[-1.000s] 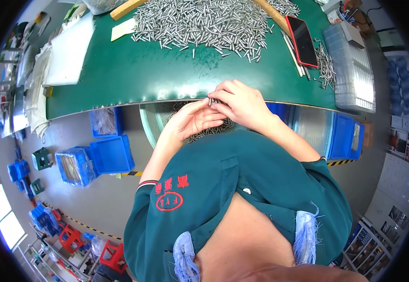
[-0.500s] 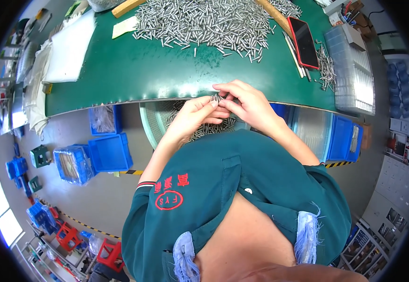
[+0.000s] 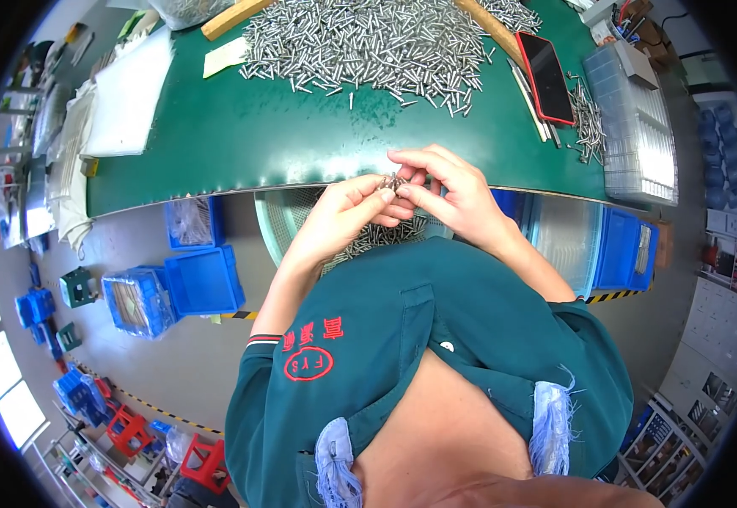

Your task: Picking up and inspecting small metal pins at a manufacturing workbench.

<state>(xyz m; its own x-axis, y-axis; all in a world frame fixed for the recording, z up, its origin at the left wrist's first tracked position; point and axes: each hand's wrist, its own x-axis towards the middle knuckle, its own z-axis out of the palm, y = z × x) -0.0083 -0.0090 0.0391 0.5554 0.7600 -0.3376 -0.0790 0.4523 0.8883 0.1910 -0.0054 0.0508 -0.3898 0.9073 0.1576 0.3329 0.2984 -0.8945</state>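
At the front edge of the green table (image 3: 242, 161), my two hands meet around a small cluster of metal pins (image 3: 393, 182). My left hand (image 3: 347, 212) is closed, its thumb pressing the pins against the fingers. From the other side, my right hand (image 3: 453, 190) pinches at the same pins with thumb and curled fingers. Below my hands, a pale green basket (image 3: 274, 229) holds many more pins, partly hidden by my hands and shirt. Farther back on the table lies a large heap of the same silvery pins (image 3: 368, 46).
Wooden bars (image 3: 491, 30) flank the heap. A red-edged phone (image 3: 546, 78) lies at the right, beside a small pin pile (image 3: 587, 123) and stacked clear plastic trays (image 3: 635, 127). White sheets (image 3: 132, 93) lie at the left. Blue bins (image 3: 203, 279) stand on the floor.
Both hands stay together at the table edge; the fingers have shifted slightly around the pins. The whole view has moved a little.
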